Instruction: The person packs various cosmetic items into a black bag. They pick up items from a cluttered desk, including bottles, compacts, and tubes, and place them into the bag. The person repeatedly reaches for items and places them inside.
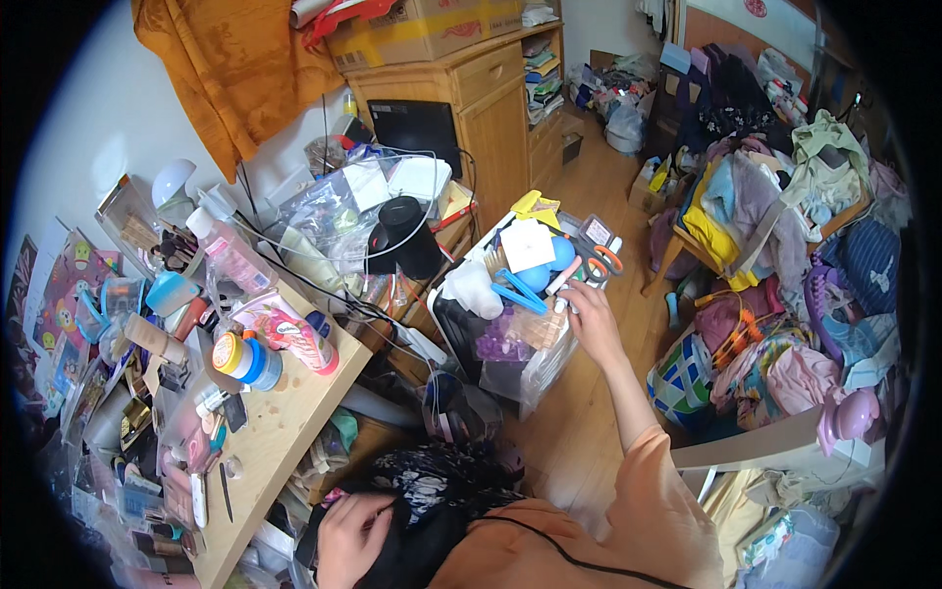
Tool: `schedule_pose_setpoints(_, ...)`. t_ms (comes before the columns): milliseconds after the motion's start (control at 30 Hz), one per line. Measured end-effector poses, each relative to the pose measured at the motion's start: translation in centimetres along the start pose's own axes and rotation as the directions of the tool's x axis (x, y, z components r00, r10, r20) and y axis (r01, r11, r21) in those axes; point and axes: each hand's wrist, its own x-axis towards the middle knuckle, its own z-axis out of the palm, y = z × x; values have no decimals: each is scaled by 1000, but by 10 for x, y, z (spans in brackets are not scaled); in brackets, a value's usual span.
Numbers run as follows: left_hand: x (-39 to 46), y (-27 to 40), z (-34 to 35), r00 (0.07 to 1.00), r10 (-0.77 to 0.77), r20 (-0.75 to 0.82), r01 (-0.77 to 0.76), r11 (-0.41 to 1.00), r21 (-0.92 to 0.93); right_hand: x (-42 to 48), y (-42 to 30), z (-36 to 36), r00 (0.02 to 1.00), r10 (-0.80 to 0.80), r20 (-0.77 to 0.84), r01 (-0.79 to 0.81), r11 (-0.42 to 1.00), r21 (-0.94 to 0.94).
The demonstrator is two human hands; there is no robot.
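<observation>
My right hand (592, 320) reaches over a heaped plastic container (450, 324), its fingertips at a small white tube-like item (561, 303). The picture does not settle whether the fingers grip it. Close by lie scissors (605, 263) with orange-and-grey handles, a light blue plastic clip (521, 293), blue balls (536, 277) and a white square card or pad (528, 244). Crumpled white plastic (472, 289) and a purple translucent piece (504, 337) fill the near side. My left hand (357, 537) rests, fingers curled, on black fabric (401, 548) at my lap; its grip is unclear.
A wooden desk (283, 423) at left carries cosmetics, a pink bottle (237, 254) and a pink tube (313, 342). Cables and a black cylindrical device (408, 235) crowd the low table behind. Clothes cover a chair (662, 261) at right. Wooden floor (567, 434) shows between.
</observation>
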Motion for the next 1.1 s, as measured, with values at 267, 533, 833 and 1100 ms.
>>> schedule_pose_setpoints(267,257,99,132,909,409,83,-417,894,161,6,10,-7,989,-121,81,133,977,-166)
schedule_pose_setpoints(533,345,114,202,905,412,106,-414,796,441,-2,16,-11,986,-159,-46,159,987,-22)
schedule_pose_setpoints(833,362,117,235,907,348,237,-416,653,633,-10,17,-5,990,-124,-65,127,991,49)
schedule_pose_setpoints(1100,362,128,191,931,175,319,-307,849,431,-5,16,-1,988,-125,-89,131,989,63)
